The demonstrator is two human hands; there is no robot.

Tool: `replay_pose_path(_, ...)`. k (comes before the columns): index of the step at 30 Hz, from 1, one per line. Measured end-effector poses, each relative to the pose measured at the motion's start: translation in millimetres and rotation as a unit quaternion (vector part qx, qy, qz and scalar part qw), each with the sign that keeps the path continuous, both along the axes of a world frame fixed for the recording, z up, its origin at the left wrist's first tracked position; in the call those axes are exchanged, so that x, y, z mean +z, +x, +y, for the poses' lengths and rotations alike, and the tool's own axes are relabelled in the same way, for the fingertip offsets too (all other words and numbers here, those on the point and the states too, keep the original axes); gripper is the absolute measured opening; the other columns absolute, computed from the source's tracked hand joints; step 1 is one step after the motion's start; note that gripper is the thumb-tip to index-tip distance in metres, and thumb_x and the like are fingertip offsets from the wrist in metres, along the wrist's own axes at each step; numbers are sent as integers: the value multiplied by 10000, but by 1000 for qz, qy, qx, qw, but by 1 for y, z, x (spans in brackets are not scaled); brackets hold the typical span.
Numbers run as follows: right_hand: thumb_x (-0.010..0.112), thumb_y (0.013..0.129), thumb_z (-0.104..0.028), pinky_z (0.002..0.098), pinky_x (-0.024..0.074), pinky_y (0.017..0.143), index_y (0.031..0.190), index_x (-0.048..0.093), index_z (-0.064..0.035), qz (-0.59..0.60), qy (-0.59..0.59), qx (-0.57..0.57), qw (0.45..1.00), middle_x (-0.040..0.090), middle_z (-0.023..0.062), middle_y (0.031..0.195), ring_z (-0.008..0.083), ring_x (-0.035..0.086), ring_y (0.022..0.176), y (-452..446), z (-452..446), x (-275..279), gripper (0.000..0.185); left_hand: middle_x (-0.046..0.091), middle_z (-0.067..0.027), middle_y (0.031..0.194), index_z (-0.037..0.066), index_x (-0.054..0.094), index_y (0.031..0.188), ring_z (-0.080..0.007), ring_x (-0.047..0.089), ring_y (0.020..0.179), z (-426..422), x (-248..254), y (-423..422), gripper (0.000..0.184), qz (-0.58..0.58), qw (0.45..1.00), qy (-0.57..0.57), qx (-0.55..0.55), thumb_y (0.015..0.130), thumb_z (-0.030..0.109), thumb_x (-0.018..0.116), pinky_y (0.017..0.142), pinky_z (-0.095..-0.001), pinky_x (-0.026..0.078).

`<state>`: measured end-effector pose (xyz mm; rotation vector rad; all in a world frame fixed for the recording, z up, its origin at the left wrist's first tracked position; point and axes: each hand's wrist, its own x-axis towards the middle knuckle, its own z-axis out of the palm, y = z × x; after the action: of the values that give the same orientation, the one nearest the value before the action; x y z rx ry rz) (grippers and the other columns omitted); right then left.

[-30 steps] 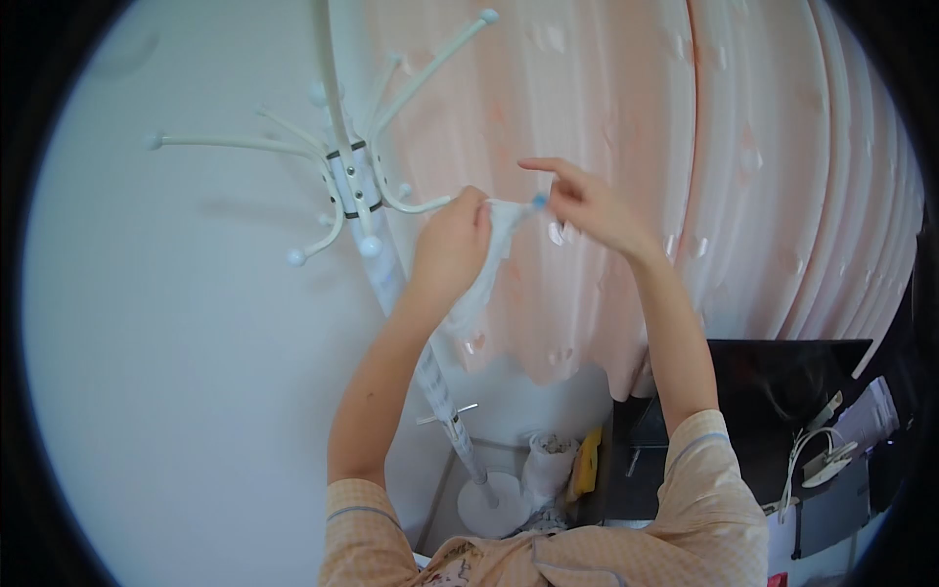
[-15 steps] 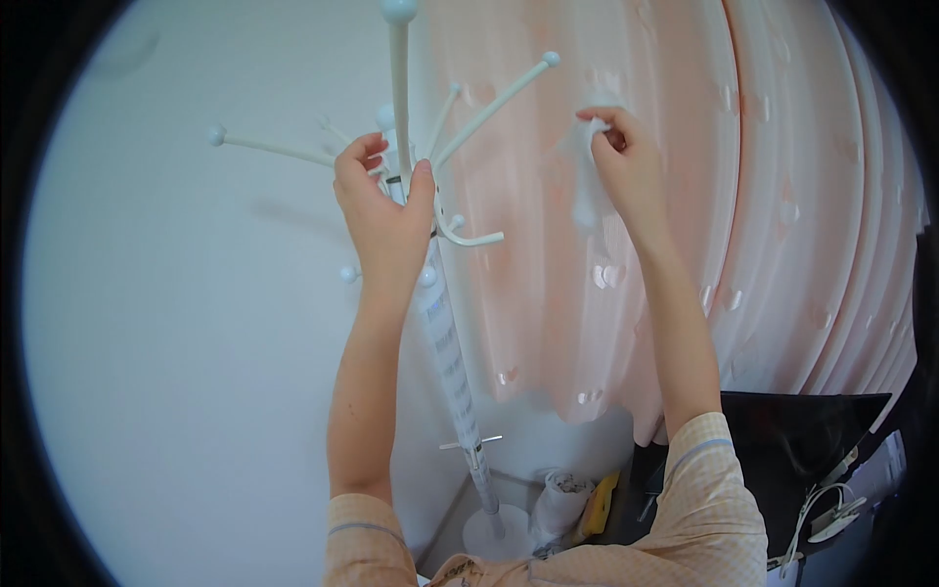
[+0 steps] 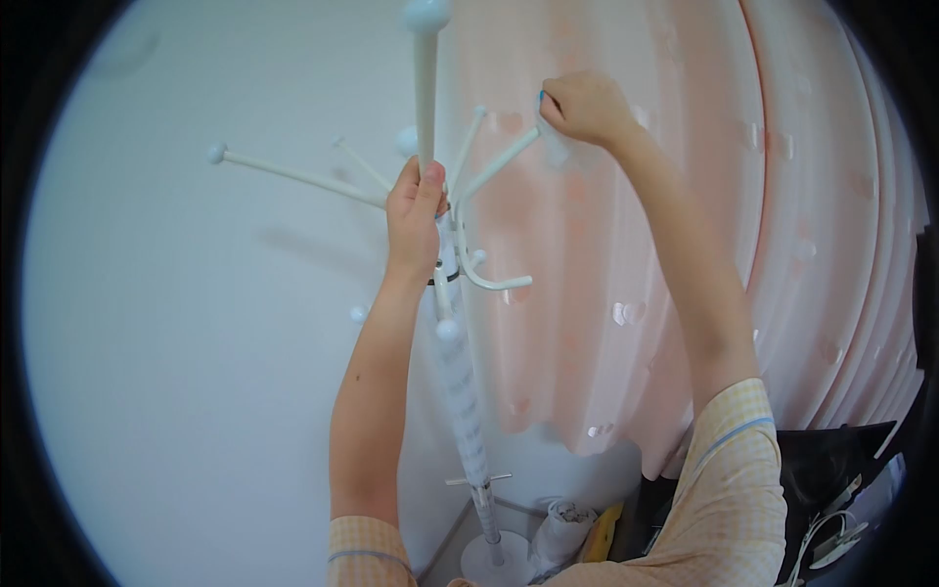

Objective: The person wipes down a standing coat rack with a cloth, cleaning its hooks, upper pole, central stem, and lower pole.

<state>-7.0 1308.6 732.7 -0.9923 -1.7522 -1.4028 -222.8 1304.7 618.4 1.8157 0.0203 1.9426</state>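
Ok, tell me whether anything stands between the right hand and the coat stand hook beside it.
Only the white cloth held by the right hand may lie between; nothing else visible does. The hook's tip is hidden at the fist, so contact is unclear. The left hand is off to the side, on the front hook.

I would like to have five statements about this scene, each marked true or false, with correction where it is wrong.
1. The left hand grips the coat rack. True.
2. The right hand holds a black cloth. False: it is a thin white cloth.
3. The coat rack stands on a round base. True.
4. In the picture, the pink curtain hangs left of the rack's pole. False: it hangs to the right.
5. The person's sleeves reach the wrists. False: they are short, and the forearms are bare.
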Motion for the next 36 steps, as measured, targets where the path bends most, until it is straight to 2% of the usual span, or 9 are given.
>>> replay_pose_path(6, 353, 760, -287, 426, 416, 590, 677, 611, -58, -52, -148, -197, 968, 581, 166, 662, 339, 531, 593, -18, -11, 24, 356, 284, 25, 569, 70, 391, 709, -66, 226, 519, 6, 2, -2, 307, 4, 1000, 24, -9, 891, 317, 374, 472, -210, 212)
replay_pose_path(10, 354, 765, -289, 436, 414, 597, 668, 613, -63, -71, -179, -194, 962, 582, 173, 667, 329, 547, 638, -31, -16, 13, 357, 284, 26, 569, 65, 388, 695, -65, 220, 514, 11, 2, -4, 328, -12, 1000, 21, -19, 888, 330, 377, 470, -208, 207)
replay_pose_path(12, 380, 758, -283, 427, 416, 566, 593, 600, -58, -74, -157, -135, 975, 583, 175, 648, 293, 557, 634, -48, -7, -10, 355, 282, 27, 569, 63, 387, 691, -64, 222, 515, 12, 3, -2, 329, -13, 999, 25, -36, 888, 326, 377, 470, -206, 206)
replay_pose_path(14, 412, 744, -279, 394, 408, 498, 511, 567, -73, -137, -87, -54, 985, 556, 138, 542, 264, 544, 530, -76, 17, -46, 347, 280, 28, 569, 61, 387, 687, -64, 224, 517, 11, 0, -2, 330, -15, 998, 27, -57, 888, 323, 378, 470, -204, 206)
replay_pose_path(16, 459, 717, -254, 356, 394, 450, 476, 534, -90, -105, -99, -47, 988, 497, 86, 438, 248, 499, 422, -102, 16, -74, 300, 280, 29, 572, 58, 390, 688, -63, 232, 522, 8, -2, 1, 317, -30, 998, 38, -51, 892, 300, 374, 473, -203, 209)
replay_pose_path(19, 494, 689, -234, 346, 390, 439, 469, 516, -93, -96, 17, 30, 995, 460, 60, 399, 239, 472, 377, -104, 32, -82, 262, 285, 28, 582, 60, 394, 691, -65, 246, 533, 14, -1, -3, 304, -36, 997, 26, -62, 895, 284, 372, 482, -208, 219)
replay_pose_path(22, 522, 665, -228, 352, 393, 443, 467, 512, -98, -157, 23, 115, 981, 473, 74, 414, 238, 481, 390, -90, 40, -72, 237, 286, 27, 595, 63, 393, 691, -68, 247, 541, 15, 0, -3, 304, -35, 998, 11, -59, 899, 283, 358, 495, -212, 230)
replay_pose_path(31, 468, 722, -224, 394, 395, 467, 484, 519, -89, -134, 83, -25, 987, 519, 89, 475, 269, 517, 471, 0, 7, 3, 279, 276, 22, 599, 69, 377, 704, -76, 232, 553, 5, -1, -3, 305, 0, 999, 3, -37, 909, 288, 321, 511, -214, 230)
replay_pose_path(36, 451, 740, -240, 408, 380, 462, 499, 541, -86, -88, 108, -40, 989, 533, 98, 493, 275, 524, 482, -9, 22, -11, 300, 267, 23, 597, 72, 368, 697, -79, 220, 547, 9, -2, -2, 310, -11, 1000, 10, -21, 908, 293, 318, 505, -214, 220)
